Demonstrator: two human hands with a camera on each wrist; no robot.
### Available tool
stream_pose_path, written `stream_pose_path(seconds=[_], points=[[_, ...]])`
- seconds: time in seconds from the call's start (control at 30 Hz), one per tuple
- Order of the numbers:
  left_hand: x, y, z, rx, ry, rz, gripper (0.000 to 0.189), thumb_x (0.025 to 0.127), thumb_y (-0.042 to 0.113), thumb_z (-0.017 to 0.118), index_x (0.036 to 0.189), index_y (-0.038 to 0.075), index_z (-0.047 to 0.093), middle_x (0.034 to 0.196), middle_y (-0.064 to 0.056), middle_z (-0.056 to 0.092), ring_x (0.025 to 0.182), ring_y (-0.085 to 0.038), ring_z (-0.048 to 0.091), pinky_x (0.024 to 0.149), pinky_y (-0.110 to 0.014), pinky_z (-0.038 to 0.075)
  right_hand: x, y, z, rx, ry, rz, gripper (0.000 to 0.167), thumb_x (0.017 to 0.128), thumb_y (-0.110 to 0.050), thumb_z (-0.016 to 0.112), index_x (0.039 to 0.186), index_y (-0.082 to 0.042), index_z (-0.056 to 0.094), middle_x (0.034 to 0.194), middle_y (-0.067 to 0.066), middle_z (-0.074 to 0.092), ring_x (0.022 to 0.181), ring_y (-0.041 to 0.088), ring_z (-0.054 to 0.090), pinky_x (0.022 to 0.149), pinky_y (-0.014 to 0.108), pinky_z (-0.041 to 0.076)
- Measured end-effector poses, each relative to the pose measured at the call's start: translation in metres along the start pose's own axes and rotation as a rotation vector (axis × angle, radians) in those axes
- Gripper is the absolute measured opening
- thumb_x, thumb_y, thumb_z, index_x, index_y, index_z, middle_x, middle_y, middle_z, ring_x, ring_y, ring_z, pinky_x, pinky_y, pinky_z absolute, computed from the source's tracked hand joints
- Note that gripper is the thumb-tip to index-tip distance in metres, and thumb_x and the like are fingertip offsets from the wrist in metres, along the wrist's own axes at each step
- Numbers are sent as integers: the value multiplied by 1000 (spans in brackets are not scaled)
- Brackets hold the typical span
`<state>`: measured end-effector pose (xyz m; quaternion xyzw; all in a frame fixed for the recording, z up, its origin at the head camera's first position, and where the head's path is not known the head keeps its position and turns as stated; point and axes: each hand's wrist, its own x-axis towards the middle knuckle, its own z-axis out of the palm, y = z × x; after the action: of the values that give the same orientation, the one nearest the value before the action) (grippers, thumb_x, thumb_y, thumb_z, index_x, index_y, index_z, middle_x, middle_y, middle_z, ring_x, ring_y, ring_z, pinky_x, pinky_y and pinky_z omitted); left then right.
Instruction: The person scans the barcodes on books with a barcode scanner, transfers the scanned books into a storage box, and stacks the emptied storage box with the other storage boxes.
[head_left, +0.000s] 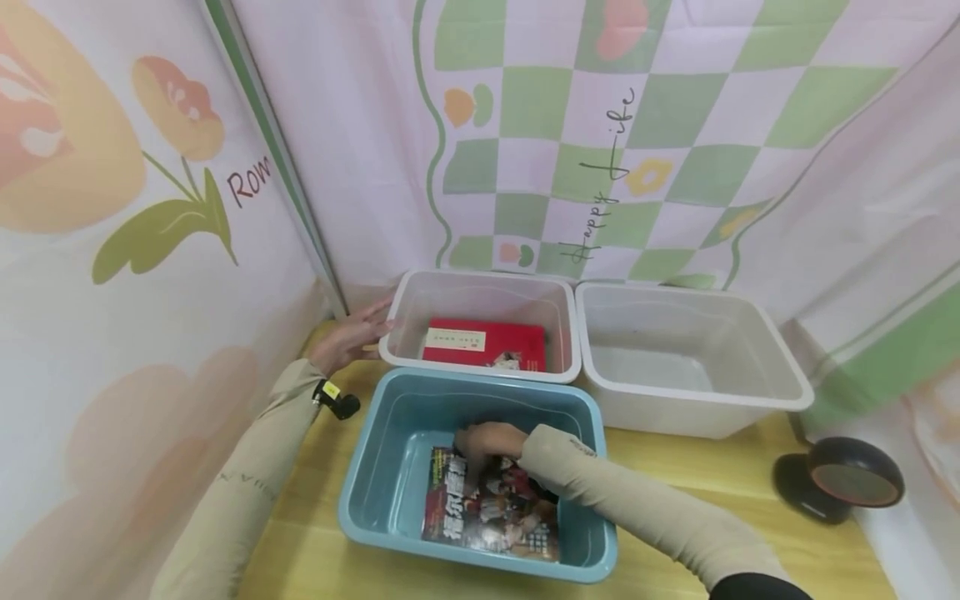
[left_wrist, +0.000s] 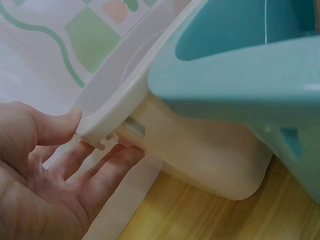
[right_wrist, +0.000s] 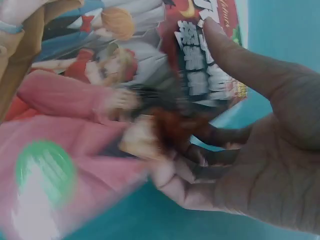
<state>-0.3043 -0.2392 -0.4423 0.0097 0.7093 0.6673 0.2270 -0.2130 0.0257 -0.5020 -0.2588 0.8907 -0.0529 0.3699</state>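
Observation:
In the head view, my left hand [head_left: 351, 337] is at the left end of a white plastic bin [head_left: 573, 333]. The left wrist view shows its thumb on the rim and its fingers bent beneath, pinching the rim. My right hand [head_left: 491, 439] reaches down into a blue plastic bin [head_left: 360, 492]. There it grips a glossy illustrated book [head_left: 450, 508] by an edge. In the right wrist view, the thumb lies over the book's cover [right_wrist: 115, 100] while the other fingers curl at its edge, partly blurred. A red box or book [head_left: 517, 337] lies inside the white bin.
A second white bin [head_left: 802, 392] stands to the right of the first, both behind the blue one. On the wooden table [head_left: 675, 475], a round black device [head_left: 855, 472] sits at the right edge. Printed curtains [head_left: 360, 167] hang behind and at the sides.

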Motion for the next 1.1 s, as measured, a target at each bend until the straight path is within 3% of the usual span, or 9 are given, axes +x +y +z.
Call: stream_pose_path(seconds=[0.13, 0.27, 0.43, 0.5, 0.8, 0.97, 1.1], points=[[2, 1, -1, 2, 31, -15, 72, 109, 17, 57, 169, 29, 19, 168, -15, 35, 150, -42, 38, 115, -63, 41, -3, 5, -7, 106, 6, -22, 28, 80, -19, 93, 84, -11, 67, 75, 4, 66, 62, 17, 57, 56, 30, 48], [1, 1, -1, -13, 26, -15, 72, 109, 16, 57, 169, 28, 20, 169, -16, 34, 151, -42, 36, 116, -64, 39, -2, 11, -8, 71, 2, -56, 32, 80, -23, 93, 75, -16, 62, 68, -1, 59, 59, 14, 53, 54, 27, 45], [-1, 1, 0, -25, 10, -6, 71, 110, 15, 55, 169, 27, 19, 169, -17, 34, 151, -42, 36, 117, -65, 37, -7, 12, -11, 105, -75, -91, 43, 85, -20, 89, 57, -16, 56, 54, 2, 53, 51, 14, 47, 51, 27, 40], [-2, 1, 1, -31, 12, -5, 70, 110, 15, 55, 169, 26, 20, 169, -17, 34, 150, -43, 37, 118, -66, 36, -8, 12, -12, 110, -89, -97, 44, 86, -19, 88, 57, -14, 56, 54, 4, 54, 51, 15, 48, 52, 27, 41], [0, -1, 0, -3, -5, 15, 70, 110, 16, 53, 169, 27, 18, 168, -19, 34, 149, -45, 38, 115, -61, 42, -2, 11, -19, 118, -79, 27, 42, 85, -19, 89, 60, -14, 56, 59, 2, 53, 57, 16, 46, 53, 27, 39], [-1, -4, -4, -11, -17, 27, 67, 111, 15, 50, 169, 24, 19, 168, -19, 34, 149, -42, 38, 109, -55, 47, 0, 11, -21, 84, -156, -3, 49, 89, -19, 84, 53, -16, 51, 53, -2, 44, 51, 11, 38, 50, 24, 34], [-1, -4, -4, -14, -28, 40, 66, 111, 15, 50, 169, 23, 19, 169, -19, 32, 149, -42, 37, 112, -58, 45, -3, 11, -21, 86, -182, -28, 56, 90, -19, 83, 49, -16, 46, 49, -2, 38, 47, 12, 32, 47, 25, 29]])
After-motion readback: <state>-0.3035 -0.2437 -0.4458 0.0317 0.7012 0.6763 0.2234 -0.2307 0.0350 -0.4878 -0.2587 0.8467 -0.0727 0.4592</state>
